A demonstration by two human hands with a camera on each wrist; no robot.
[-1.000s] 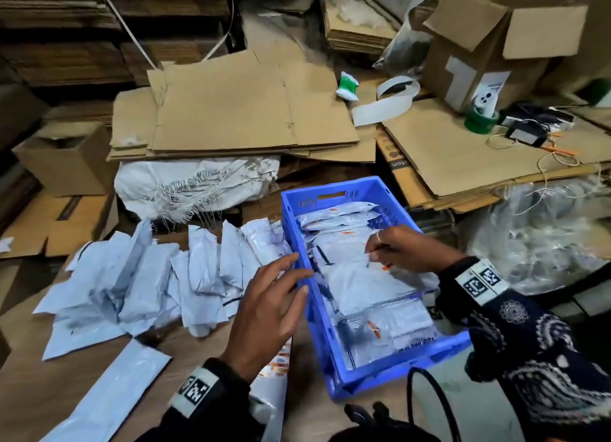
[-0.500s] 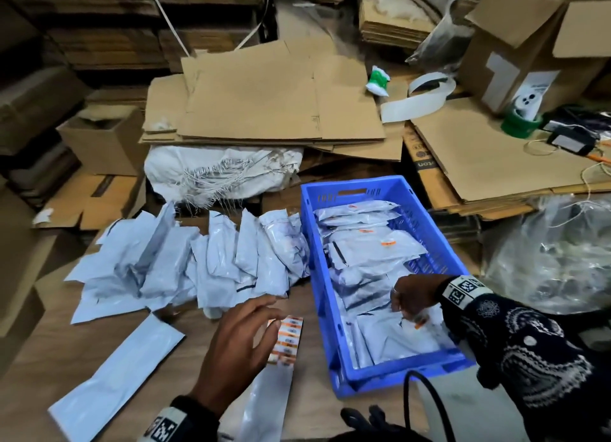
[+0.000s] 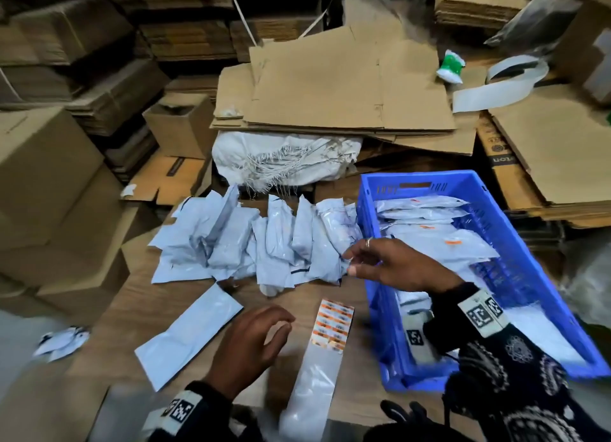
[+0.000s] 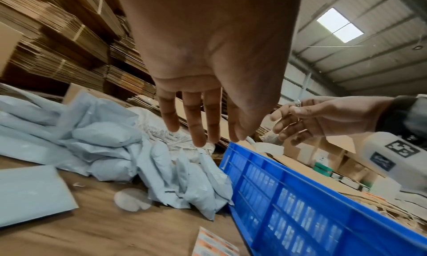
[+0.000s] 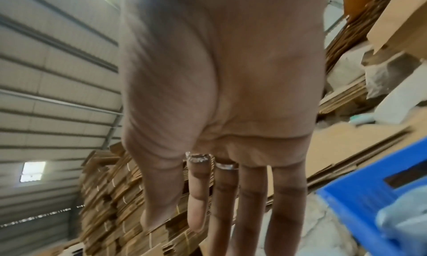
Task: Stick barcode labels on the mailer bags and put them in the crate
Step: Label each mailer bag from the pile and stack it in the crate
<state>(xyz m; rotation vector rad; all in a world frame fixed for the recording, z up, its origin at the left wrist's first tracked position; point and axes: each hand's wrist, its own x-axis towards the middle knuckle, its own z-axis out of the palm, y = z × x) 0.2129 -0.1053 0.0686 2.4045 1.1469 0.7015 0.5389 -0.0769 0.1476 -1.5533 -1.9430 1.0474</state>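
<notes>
Hovering empty with loose fingers, right hand (image 3: 401,266) sits over the blue crate (image 3: 525,276) rim; mailer bags (image 3: 271,243) just beyond, label sheet (image 3: 332,324) beside the relaxed left hand (image 3: 251,345)

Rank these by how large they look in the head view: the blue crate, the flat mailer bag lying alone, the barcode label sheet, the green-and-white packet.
1. blue crate
2. flat mailer bag
3. barcode label sheet
4. green-and-white packet, though it lies farthest from the camera

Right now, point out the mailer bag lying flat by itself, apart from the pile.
It is the flat mailer bag lying alone on the wooden table left of the left hand; the other bags are stuffed and heaped in the pile or stacked inside the blue crate.
</notes>
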